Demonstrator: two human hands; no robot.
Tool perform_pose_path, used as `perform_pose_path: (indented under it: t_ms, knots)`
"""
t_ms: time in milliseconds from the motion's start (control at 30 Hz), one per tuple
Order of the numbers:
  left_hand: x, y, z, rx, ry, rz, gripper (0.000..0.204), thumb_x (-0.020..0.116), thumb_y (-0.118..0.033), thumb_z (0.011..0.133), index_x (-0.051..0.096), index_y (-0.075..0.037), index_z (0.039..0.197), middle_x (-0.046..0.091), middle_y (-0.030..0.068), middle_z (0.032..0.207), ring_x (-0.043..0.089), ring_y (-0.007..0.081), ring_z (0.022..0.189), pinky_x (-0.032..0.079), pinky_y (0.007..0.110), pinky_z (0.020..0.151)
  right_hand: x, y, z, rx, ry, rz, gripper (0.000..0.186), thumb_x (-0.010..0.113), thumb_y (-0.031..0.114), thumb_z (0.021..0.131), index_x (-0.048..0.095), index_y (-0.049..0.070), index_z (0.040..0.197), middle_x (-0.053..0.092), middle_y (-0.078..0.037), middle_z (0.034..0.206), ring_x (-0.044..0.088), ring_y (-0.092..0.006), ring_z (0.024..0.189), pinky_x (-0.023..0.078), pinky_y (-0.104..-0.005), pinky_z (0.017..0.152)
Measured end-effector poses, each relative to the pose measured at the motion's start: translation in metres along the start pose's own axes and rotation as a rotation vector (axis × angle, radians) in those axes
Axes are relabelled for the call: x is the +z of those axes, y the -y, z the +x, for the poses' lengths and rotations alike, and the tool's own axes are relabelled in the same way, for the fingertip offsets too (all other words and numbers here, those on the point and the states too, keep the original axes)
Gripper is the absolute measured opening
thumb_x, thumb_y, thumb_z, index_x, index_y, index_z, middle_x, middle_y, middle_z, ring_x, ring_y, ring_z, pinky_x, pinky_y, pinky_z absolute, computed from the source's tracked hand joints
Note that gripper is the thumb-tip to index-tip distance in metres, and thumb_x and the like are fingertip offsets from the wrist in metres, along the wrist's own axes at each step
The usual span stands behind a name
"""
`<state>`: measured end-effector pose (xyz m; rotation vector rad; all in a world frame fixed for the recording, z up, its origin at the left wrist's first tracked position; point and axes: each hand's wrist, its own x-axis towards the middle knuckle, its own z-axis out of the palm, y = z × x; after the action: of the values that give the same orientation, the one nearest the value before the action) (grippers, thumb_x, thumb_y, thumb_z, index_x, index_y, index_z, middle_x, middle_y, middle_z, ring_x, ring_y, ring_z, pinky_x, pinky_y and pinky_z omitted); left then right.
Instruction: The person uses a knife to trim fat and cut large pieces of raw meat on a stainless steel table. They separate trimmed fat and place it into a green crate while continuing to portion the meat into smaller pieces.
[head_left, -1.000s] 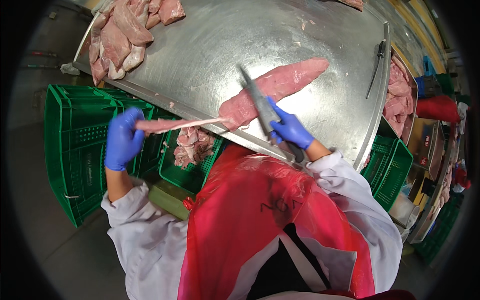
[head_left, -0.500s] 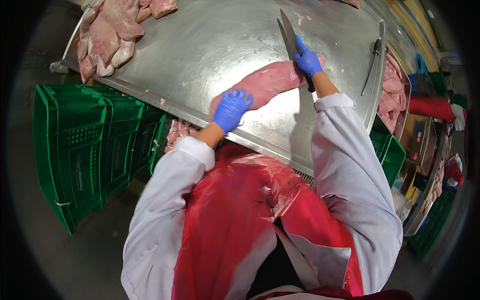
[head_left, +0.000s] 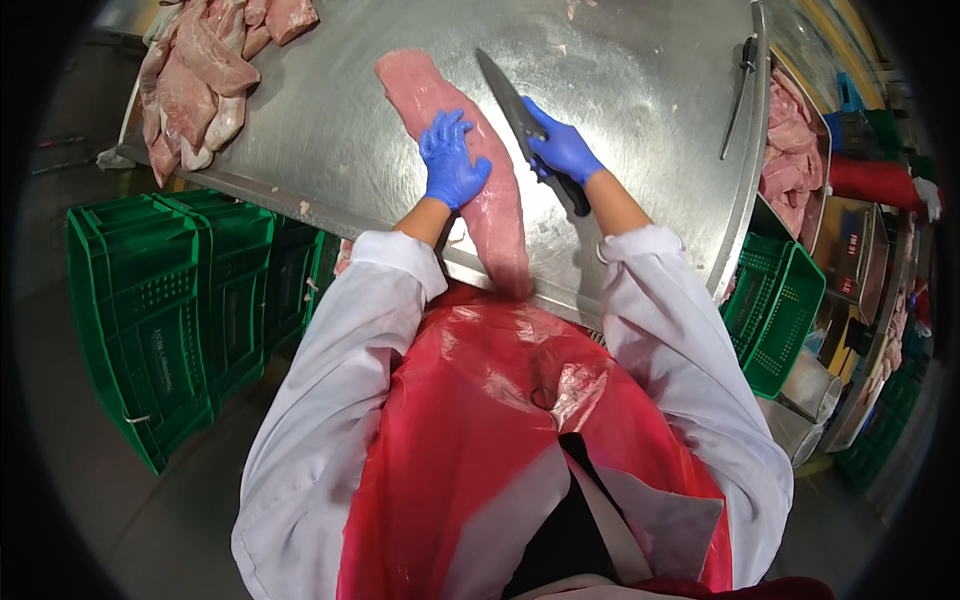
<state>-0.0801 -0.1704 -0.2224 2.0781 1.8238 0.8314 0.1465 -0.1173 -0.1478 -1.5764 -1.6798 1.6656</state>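
Note:
A long pink pork loin (head_left: 497, 222) lies on the steel table (head_left: 335, 110), its near end at the front edge by my apron and its far end pointing up and left. My left hand (head_left: 455, 165), in a blue glove, rests on the middle of the loin with its fingers spread. To the right of the meat, my gloved right hand (head_left: 563, 150) grips the black handle of a large knife (head_left: 505, 95). The blade points away from me and to the left, apart from the loin.
Pale meat cuts (head_left: 200, 75) are heaped at the table's far left. A thin dark-handled tool (head_left: 740, 95) lies by the right rim. Beyond it stands a bin of meat (head_left: 790, 150) above a green crate (head_left: 775, 310). Green crates (head_left: 150, 310) stand at the left. Another person's red sleeve (head_left: 870, 182) shows far right.
The loin has turned from lying crosswise to pointing away from me. My left hand has moved up onto its middle. My right hand, with the knife, has come left and nearer, off the meat.

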Motion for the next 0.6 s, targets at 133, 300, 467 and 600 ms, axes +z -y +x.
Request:
perform_pose_path:
  t_ms: [133,300,467,600]
  knots:
    - [0.002,0.009,0.001,0.024,-0.003,-0.006,0.070,0.069,-0.032,0.069,0.049,-0.010,0.132,0.038,0.0145,0.153,0.026,0.0403,0.146,0.015,0.058,0.117,0.014,0.016,0.042,-0.042,0.139,-0.203,0.075,0.053,0.010,0.092,0.025,0.022,0.160,0.072,-0.021,0.093,0.071,-0.0257,0.072,0.059,-0.0373,0.073]
    - [0.000,-0.004,0.002,-0.058,0.015,0.012,0.067,0.069,-0.033,0.069,0.050,-0.009,0.130,0.036,0.0163,0.154,0.025,0.0396,0.146,0.013,0.058,0.118,0.026,0.004,0.019,-0.120,0.125,-0.728,0.082,0.049,0.009,0.090,0.010,0.016,0.162,0.068,-0.030,0.108,0.069,-0.0424,0.097,0.054,-0.0478,0.089]
    - [0.000,-0.014,0.003,-0.143,-0.011,0.108,0.065,0.068,-0.034,0.071,0.051,-0.010,0.128,0.033,0.0180,0.156,0.023,0.0393,0.147,0.013,0.057,0.119,0.025,-0.035,-0.077,-0.113,0.142,-0.685,0.075,0.047,0.016,0.095,0.010,0.014,0.161,0.067,-0.034,0.086,0.066,-0.0506,0.076,0.052,-0.0577,0.076]
    - [0.002,-0.010,0.017,-0.182,-0.008,0.184,0.065,0.070,-0.035,0.072,0.050,-0.011,0.130,0.032,0.0188,0.157,0.023,0.0398,0.148,0.014,0.059,0.119,0.032,-0.075,-0.139,-0.065,0.101,-0.626,0.081,0.049,0.011,0.092,0.007,0.016,0.161,0.066,-0.032,0.078,0.065,-0.0481,0.069,0.051,-0.0576,0.068]
